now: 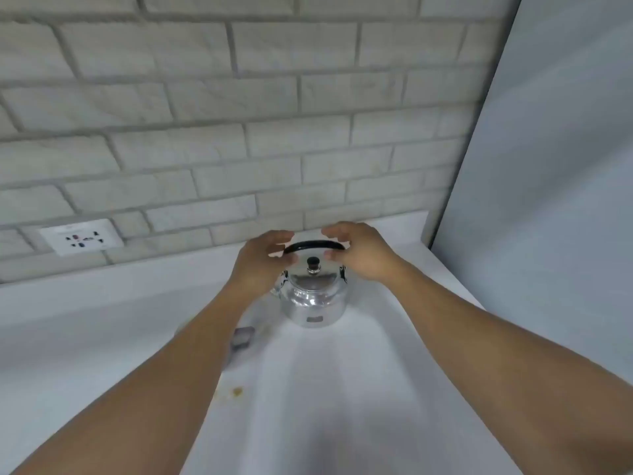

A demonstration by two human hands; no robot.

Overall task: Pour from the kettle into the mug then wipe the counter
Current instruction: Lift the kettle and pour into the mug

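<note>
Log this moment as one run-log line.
phase: reaching for kettle | left hand: open at handle | right hand: open at handle | kettle: upright on counter, lid on | mug: not identifiable | stain: unwiped

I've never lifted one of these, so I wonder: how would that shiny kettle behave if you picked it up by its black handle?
The kettle looks like thin polished metal, so probably stiff and fairly light unless full; its contents can't be seen. The arched handle seems pinned at the sides, so the body may swing. The lid might slip off if tilted.
</note>
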